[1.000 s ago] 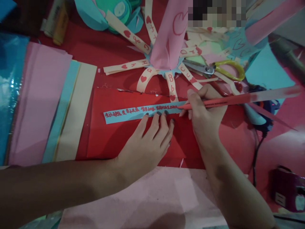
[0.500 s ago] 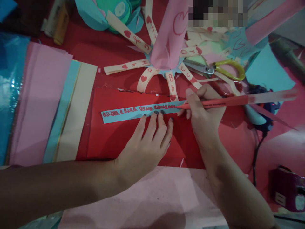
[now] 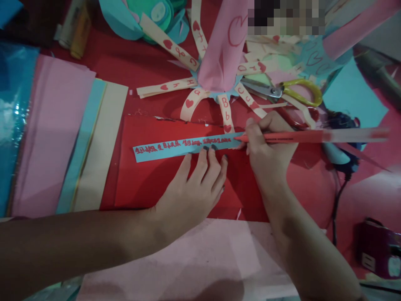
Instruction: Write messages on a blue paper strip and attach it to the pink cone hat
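Observation:
A narrow light-blue paper strip (image 3: pixel 147 155) with red writing lies slightly slanted on a red sheet (image 3: pixel 138 184). My left hand (image 3: pixel 199 186) rests on the red sheet, fingers spread, with fingertips on the strip's lower edge. A red marker (image 3: pixel 294 137) is gripped between the thumb and fingers of my right hand (image 3: pixel 271 146). Its tip is at the right part of the strip, just past the last written marks. Above the strip stands a pink paper cone (image 3: pixel 219 50), ringed by cream strips with red letters and hearts.
Yellow-handled scissors (image 3: pixel 302 90) lie at the upper right. Beyond my right hand is a dark blue tool (image 3: pixel 349 161) with a cord. Pink, blue and cream sheets (image 3: pixel 103 138) are stacked at the left. A purple object (image 3: pixel 379 251) sits at the lower right.
The marker's tip has shifted slightly right and up along the strip, and its shaft lies a little flatter. My left hand has hardly moved.

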### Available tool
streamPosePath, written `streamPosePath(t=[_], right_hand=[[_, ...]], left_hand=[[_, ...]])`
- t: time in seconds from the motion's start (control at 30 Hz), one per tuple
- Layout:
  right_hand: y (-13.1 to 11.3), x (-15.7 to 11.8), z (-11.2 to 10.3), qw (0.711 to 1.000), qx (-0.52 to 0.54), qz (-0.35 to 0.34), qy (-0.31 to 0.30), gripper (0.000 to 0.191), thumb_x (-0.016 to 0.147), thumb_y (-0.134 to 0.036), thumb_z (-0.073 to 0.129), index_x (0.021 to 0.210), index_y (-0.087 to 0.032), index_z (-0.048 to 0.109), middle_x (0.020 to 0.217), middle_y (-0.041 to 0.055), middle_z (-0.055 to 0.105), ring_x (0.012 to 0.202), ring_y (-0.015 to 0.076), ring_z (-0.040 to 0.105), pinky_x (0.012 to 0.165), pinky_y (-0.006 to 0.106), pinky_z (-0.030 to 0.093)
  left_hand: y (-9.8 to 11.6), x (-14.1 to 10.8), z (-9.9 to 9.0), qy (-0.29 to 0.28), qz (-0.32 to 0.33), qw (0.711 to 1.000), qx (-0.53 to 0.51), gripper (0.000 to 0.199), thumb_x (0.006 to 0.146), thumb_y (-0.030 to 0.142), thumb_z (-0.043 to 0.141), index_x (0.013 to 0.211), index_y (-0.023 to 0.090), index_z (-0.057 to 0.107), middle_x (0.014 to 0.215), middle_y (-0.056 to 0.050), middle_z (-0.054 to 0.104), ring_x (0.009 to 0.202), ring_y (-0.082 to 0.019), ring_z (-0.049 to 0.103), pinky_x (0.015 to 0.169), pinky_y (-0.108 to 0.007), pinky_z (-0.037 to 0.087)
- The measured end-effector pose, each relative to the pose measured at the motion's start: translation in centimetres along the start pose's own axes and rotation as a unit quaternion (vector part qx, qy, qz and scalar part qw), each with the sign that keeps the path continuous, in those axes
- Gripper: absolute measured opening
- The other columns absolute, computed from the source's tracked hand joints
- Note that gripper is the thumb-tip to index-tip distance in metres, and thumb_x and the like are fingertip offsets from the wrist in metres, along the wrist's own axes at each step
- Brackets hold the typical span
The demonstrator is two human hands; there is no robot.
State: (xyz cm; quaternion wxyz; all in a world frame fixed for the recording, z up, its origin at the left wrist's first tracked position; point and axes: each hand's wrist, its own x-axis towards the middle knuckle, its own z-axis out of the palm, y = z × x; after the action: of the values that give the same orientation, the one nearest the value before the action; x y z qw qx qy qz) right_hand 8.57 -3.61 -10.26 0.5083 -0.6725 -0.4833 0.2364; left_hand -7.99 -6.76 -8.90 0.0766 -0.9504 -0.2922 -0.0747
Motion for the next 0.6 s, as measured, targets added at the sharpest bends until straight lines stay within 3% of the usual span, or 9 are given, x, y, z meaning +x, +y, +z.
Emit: streamPosePath(t=[0.6], right_hand=[[-0.08,-0.04,-0.1,1.0,-0.012,-0.004,0.006,0.035,0.076,-0.017,0.057,0.049,-0.023,0.036,0.043,-0.0074,0.034,0.037,0.0079,0.044,0.037,0.024,0.035]], left_hand=[[-0.06,0.13,-0.01,0.001,0.001,1.0,0.003,0.043,0.089,0.027,0.041,0.125,0.005,0.052,0.118,-0.018,0.061,0.108,-0.029,0.056,0.086,-0.041,0.048]])
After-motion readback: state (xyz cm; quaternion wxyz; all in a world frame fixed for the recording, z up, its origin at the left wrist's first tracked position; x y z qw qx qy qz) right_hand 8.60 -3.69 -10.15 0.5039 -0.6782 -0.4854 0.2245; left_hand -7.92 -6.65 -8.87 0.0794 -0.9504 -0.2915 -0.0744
